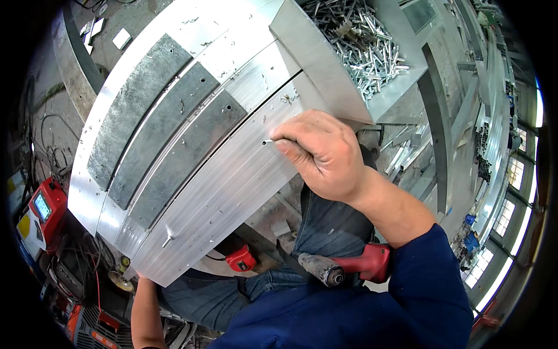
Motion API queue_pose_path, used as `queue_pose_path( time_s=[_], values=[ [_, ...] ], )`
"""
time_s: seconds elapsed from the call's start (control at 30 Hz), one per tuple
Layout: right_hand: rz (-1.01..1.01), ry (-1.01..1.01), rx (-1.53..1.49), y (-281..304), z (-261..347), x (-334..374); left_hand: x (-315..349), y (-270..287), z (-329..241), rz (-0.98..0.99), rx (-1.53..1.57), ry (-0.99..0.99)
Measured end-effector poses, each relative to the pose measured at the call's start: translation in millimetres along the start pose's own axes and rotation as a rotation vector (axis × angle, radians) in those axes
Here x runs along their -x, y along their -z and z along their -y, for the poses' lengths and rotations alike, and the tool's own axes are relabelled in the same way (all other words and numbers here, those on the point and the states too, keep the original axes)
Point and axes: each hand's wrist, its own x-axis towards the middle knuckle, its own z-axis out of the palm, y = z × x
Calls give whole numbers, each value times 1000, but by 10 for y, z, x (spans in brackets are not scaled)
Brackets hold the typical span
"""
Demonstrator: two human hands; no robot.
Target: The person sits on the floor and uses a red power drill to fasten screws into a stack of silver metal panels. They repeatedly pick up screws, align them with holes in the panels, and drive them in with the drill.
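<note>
A long aluminium panel (218, 195) stretches diagonally in front of me. My right hand (322, 154) pinches a small silver rivet (267, 142) between thumb and forefinger, its tip at the panel's surface. Another rivet (168, 239) sticks up from the panel near its lower-left end. At that lower corner my left hand (142, 280) is mostly hidden by the panel, and its fingers do not show. Three dark grey metal strips (192, 154) lie on the aluminium beyond a narrow gap. An open metal box (314, 55) full of loose rivets (372, 58) stands at the upper right.
A red and black power tool (349, 267) rests across my lap, with a red tape measure (240, 259) to its left. Metal shavings dot the panel. A red machine with a screen (43, 206) stands at the left; long metal bars (436, 128) lie at the right.
</note>
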Motion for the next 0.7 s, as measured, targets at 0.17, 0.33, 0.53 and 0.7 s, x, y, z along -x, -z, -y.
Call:
queue_pose_path(
  time_s=[0.17, 0.33, 0.53, 0.7],
  values=[
    [48, 20, 89, -35, 41, -40, -81, -89, -2, 2, 24, 15],
    [54, 40, 133, -24, 86, -60, -177, -187, 1, 20, 42, 12],
    [92, 81, 193, -16, 102, -73, -88, -135, 19, 10, 55, 6],
    [119, 120, 288, -52, 107, -63, -7, -19, 48, -10, 60, 7]
  ],
)
